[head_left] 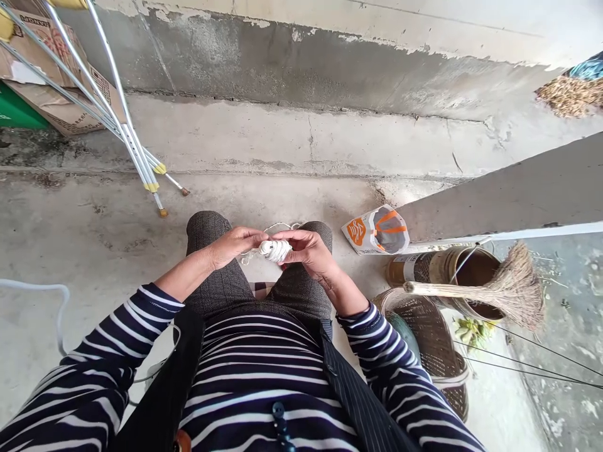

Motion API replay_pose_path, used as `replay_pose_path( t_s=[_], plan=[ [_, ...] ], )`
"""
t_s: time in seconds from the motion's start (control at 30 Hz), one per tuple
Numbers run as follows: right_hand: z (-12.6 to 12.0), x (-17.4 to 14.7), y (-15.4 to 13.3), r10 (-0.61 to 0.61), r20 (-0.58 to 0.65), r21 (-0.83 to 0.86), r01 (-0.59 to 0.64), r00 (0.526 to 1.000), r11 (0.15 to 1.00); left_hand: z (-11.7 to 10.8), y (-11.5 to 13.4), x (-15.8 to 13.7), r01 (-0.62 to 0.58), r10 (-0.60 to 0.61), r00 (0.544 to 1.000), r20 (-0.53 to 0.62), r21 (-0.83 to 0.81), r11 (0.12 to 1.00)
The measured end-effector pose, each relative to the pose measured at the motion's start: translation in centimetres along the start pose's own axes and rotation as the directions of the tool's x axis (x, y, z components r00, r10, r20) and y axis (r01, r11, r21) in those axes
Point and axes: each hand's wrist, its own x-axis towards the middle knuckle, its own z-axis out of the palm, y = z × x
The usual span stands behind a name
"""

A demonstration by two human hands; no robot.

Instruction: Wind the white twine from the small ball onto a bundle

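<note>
A small wound bundle of white cord (276, 251) is held between my hands, above the gap between my knees. My right hand (311, 251) grips the bundle from its right side, with fingers over the top and thumb below. On the other side, my left hand (238, 243) is closed in a pinch at the bundle's left end, where a loose strand hangs. A thin length of the cord loops up behind the fingers. What exactly the left fingertips pinch is partly hidden, but it looks like the cord.
Crutches (127, 138) lean at the upper left by cardboard boxes (70, 119). To the right stand a white and orange bag (358, 235), a bucket (452, 260) with a straw broom (513, 292) across it, and a woven basket (431, 326). A concrete wall (282, 69) runs ahead.
</note>
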Motion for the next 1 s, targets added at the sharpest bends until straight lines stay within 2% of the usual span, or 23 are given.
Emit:
replay_pose_path(
  t_s=[0.1,0.2,0.33,0.43,0.57,0.7,0.83,0.93,1.0],
  plan=[
    [-0.1,-0.2,0.2,-0.010,0.031,0.006,0.010,0.999,1.000,-0.4,-0.7,0.0,0.032,-0.027,0.998,0.055,-0.090,0.995],
    [-0.2,-0.3,0.2,-0.051,0.056,-0.039,0.053,0.997,0.998,-0.5,-0.8,0.2,0.115,-0.095,0.990,0.101,-0.207,0.972],
    [-0.4,-0.4,-0.1,-0.130,0.110,-0.124,0.143,0.985,0.982,-0.7,-0.6,0.5,0.209,-0.176,0.973,0.151,-0.240,0.948],
    [-0.2,-0.6,-0.3,-0.182,0.158,-0.190,0.211,0.971,0.959,-0.7,-0.5,0.6,0.202,-0.171,0.976,0.136,-0.261,0.944],
    [0.2,-0.7,-0.2,-0.190,0.134,-0.147,0.209,0.973,0.967,-0.6,-0.7,0.7,0.166,-0.145,0.984,0.100,-0.256,0.952],
    [0.2,-0.7,-0.3,-0.172,0.089,-0.111,0.182,0.981,0.977,-0.4,-0.3,0.5,0.118,-0.103,0.990,0.096,-0.172,0.978],
    [-0.2,-1.0,-0.5,-0.164,0.078,-0.104,0.172,0.983,0.980,-0.1,0.4,-0.1,-0.020,0.021,0.997,0.073,-0.007,1.000],
    [-0.5,-1.1,-0.5,-0.196,0.056,-0.086,0.200,0.979,0.976,0.8,-0.1,-0.6,-0.129,0.133,0.991,-0.016,0.145,0.981],
    [-0.5,-1.2,-0.4,-0.234,0.034,-0.090,0.237,0.972,0.967,1.9,-0.9,-0.8,-0.178,0.216,0.970,-0.111,0.279,0.943]
  ],
)
